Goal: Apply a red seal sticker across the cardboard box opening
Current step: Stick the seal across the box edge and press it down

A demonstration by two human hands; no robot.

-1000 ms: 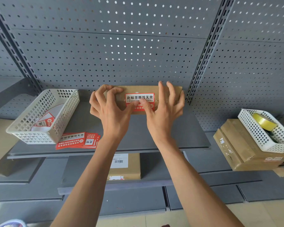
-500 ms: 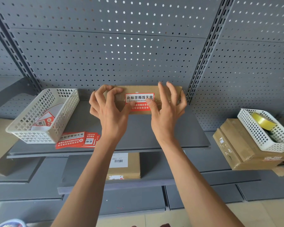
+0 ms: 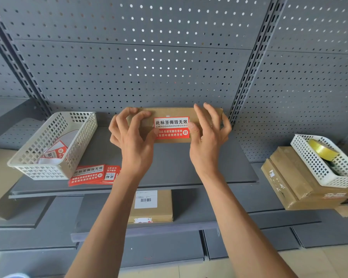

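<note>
A flat brown cardboard box (image 3: 169, 112) lies at the back of the grey shelf (image 3: 169, 167), against the pegboard. A red and white seal sticker (image 3: 171, 127) lies across its middle, over the flap seam. My left hand (image 3: 132, 135) rests on the box's left part, fingers curled on top and thumb touching the sticker's left edge. My right hand (image 3: 208, 133) is spread over the right part, thumb pressing the sticker's right edge. Neither hand holds anything.
A white mesh basket (image 3: 54, 145) with sticker scraps stands at the shelf's left, and a stack of red stickers (image 3: 92, 174) lies before it. At right, another basket (image 3: 325, 159) with yellow tape sits on stacked cardboard boxes (image 3: 293, 181). A labelled box (image 3: 151, 205) lies on the lower shelf.
Both thumbs have slid apart from the sticker's middle to its left and right edges. The sticker's lower red part is now uncovered. The box has not moved.
</note>
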